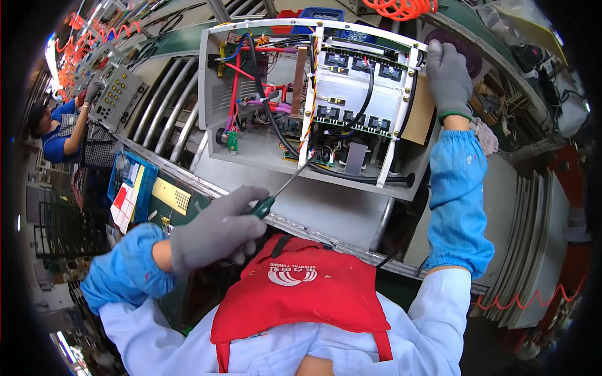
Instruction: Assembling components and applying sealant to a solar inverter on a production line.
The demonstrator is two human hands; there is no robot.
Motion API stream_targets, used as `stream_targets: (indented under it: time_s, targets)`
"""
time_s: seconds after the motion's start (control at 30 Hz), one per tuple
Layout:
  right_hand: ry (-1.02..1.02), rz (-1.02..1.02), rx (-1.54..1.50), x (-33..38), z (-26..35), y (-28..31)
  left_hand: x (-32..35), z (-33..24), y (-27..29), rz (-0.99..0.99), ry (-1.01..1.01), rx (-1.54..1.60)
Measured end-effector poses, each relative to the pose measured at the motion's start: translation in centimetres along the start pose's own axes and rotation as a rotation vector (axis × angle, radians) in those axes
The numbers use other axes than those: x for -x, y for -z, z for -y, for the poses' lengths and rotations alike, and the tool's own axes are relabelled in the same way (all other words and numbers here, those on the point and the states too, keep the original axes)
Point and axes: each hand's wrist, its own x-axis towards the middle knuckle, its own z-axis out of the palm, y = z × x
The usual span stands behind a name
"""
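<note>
My left hand (216, 230), in a grey glove, is closed around the green handle of a screwdriver (262, 207). Its thin shaft slants up and to the right, and the tip meets wiring at the near lower edge of an uncovered metal equipment case (241, 160). Inside the case are circuit boards (354, 119), red and black cables (256, 75) and a ribbon cable (355, 160). At the far right corner of the case, my gloved right hand (448, 78) is closed over the frame's edge; its fingertips are partly hidden.
The case rests on a roller conveyor (169, 106). At left stands a blue bin (141, 188) with papers, near a yellow perforated card (170, 195). Further left, a person (66, 135) handles another panelled unit (119, 94). Flat panels (533, 250) lean at right; an orange coiled hose (401, 7) hangs above.
</note>
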Motion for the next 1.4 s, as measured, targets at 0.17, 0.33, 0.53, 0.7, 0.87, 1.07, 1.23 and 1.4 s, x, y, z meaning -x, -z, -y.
stream_targets:
  time_s: [0.17, 0.33, 0.53, 0.7, 0.87, 1.07, 1.23, 1.4]
  targets:
    - [0.021, -0.015, -0.038, 0.1, -0.8, 0.2, -5.0, -2.3, -1.9, -0.219, -0.219, -0.524]
    - [0.037, -0.001, -0.047, -0.3, -0.9, -0.4, -10.5, -3.1, -1.4, -0.381, -0.478, -0.916]
    - [0.101, 0.011, -0.092, -1.4, -2.5, -1.0, -12.7, -5.1, -2.3, -0.312, -0.453, -1.225]
    - [0.087, 0.023, -0.104, -1.0, -2.0, -0.4, -12.1, -6.4, -2.5, -0.289, -0.500, -1.279]
    - [0.091, 0.014, -0.125, -0.8, -1.4, -0.3, -10.0, -6.2, -2.1, -0.351, -0.473, -1.365]
    - [0.105, 0.005, -0.121, -1.1, -2.3, -0.6, -10.0, -7.7, -2.0, -0.345, -0.549, -1.402]
    - [0.103, 0.030, -0.136, -1.3, -2.3, -0.4, -10.4, -9.2, -1.7, -0.341, -0.566, -1.448]
    - [0.126, 0.020, -0.150, -1.1, -2.2, -0.5, -10.1, -10.0, -1.8, -0.313, -0.503, -1.428]
